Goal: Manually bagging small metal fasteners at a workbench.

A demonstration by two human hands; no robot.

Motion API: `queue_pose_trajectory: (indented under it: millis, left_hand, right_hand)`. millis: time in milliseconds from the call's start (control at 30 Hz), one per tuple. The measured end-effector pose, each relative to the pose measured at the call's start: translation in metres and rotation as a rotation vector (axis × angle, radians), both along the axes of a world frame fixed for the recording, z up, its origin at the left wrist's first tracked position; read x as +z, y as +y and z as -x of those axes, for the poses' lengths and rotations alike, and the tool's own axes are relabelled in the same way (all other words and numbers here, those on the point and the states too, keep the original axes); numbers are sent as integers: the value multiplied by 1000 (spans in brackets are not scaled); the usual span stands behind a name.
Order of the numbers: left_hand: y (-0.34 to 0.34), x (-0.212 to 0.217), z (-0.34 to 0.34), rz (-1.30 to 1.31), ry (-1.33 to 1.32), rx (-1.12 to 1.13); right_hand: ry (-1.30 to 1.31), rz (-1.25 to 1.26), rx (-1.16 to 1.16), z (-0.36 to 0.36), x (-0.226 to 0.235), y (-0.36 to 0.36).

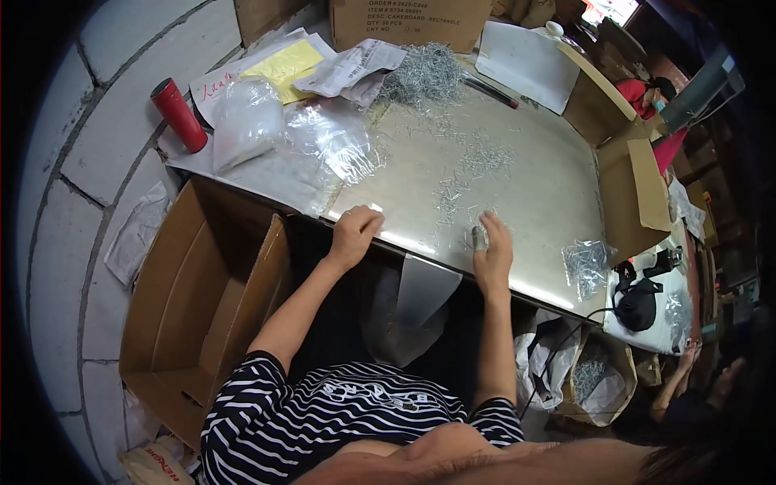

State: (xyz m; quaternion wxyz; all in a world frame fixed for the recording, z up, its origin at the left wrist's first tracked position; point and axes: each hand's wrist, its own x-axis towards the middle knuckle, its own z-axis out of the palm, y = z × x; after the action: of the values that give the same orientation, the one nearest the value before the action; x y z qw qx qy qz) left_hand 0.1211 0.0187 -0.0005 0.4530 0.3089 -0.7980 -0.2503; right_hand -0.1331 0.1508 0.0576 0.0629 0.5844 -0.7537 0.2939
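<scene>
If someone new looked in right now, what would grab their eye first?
Probably the silvery heap of thin metal pins at the far side of the table, with more strewn toward the right hand. Next, the red cylinder on the table's left end and the open cardboard box at the person's left.

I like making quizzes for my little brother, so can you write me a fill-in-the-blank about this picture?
1. The tube at the left end of the table is coloured ____.
2. The hand nearer the small clear bag at the table's right end is the person's ____ one.
3. The open brown box on the person's left is made of ____.
4. The person's sleeves have black and white ____.

Missing words: red; right; cardboard; stripes.
</scene>
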Motion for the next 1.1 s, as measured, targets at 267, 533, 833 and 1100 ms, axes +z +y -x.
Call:
queue_pose_trajectory:
  millis: [267, 533, 833, 1100]
  left_hand:
    - [90, 34, 40, -1012, 835, -322]
    - [108, 20, -12, -998, 349, -474]
    - [125, -2, -14, -1055, -162, -592]
    - [118, -90, -15, -795, -497, -574]
  right_hand:
    - [-1223, -16, 344, -84, -13, 29]
    - [-1111, -130, 417, -84, -30, 70]
    - [-1265, -333, 383, -100, -52, 117]
    - [-556, -682, 218, -81, -141, 140]
